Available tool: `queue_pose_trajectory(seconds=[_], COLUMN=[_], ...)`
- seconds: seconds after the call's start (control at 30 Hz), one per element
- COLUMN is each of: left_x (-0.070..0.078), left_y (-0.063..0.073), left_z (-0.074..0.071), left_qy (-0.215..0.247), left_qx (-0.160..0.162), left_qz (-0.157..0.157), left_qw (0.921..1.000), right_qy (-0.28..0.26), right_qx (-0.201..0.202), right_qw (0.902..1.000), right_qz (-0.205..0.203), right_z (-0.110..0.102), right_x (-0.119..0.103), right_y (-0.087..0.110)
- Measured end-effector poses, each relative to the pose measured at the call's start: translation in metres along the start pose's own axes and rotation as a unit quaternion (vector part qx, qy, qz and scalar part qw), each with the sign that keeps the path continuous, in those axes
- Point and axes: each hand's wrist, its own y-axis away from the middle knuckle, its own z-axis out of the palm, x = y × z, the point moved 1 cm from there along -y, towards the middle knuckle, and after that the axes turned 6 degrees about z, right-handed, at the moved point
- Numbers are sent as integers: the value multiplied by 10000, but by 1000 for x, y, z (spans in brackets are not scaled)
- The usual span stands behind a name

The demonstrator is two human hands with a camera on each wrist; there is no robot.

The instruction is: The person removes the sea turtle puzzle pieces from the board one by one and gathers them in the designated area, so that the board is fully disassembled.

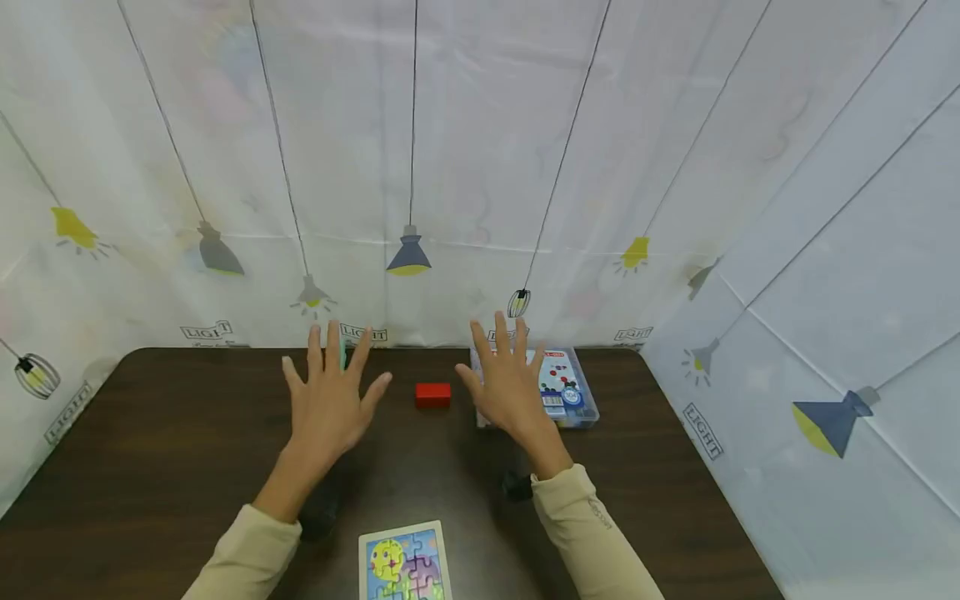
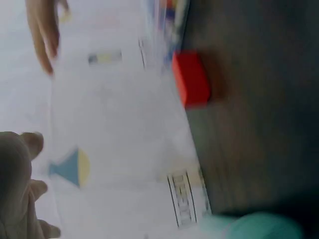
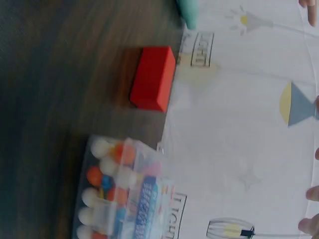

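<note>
Puzzle (image 1: pixel 405 567) lies on the near side of the left hand (image 1: pixel 327 408) and right hand (image 1: pixel 512 390), both spread and empty; block (image 1: pixel 432 395) between them, box (image 1: pixel 576 379) partly behind the right. They seem merely poised; any grasp would call for curling one.

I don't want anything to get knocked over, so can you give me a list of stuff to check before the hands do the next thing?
1. Left hand free: ok, fingers spread, holding nothing.
2. Right hand free: ok, fingers spread, holding nothing.
3. Block resting on the table: ok.
4. Box in full sight: not ok, the right hand covers part of it in the head view.
5. Puzzle has every piece: cannot tell, the picture cuts off its near end.
6. Green thing steady: cannot tell, it's blurred and cut off in the left wrist view.
</note>
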Motion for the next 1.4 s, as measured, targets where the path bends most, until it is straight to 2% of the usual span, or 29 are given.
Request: queue_pose_trajectory(seconds=[0.13,0.2,0.27,0.4,0.5,0.57,0.63,0.8,0.93,1.1,1.27,1.4], left_x=[20,30,37,40,38,36,33,24,19,17,16,14], left_y=[49,75,100,137,152,156,157,155,146,136,142,145], left_z=[4,8,13,24,33,39,43,49,52,53,51,53], left_qy=[7,77,249,760,958,943,812,608,636,549,652,666], left_qx=[-157,-393,-773,-1763,-2253,-2410,-2497,-2819,-2765,-2556,-2753,-2761], left_qz=[610,952,1231,1571,1759,1830,1818,1513,1438,1548,1430,1339], left_qw=[9980,9947,9891,9688,9535,9484,9476,9455,9481,9527,9484,9494], right_qy=[-496,-729,-912,-936,-720,-519,-292,-38,30,244,570,757], right_qx=[-214,-376,-631,-1288,-1832,-2123,-2304,-2585,-2750,-2579,-2410,-2383], right_qw=[9962,9912,9848,9700,9579,9506,9440,9306,9254,9258,9262,9162], right_qz=[-678,-1040,-1337,-1836,-2090,-2205,-2344,-2589,-2608,-2752,-2844,-3130], right_z=[-1,-1,1,7,15,21,28,45,54,66,72,73], right_x=[-9,-13,-17,-26,-32,-35,-36,-40,-41,-41,-43,-53], right_y=[17,28,40,61,71,75,77,81,83,86,88,84])
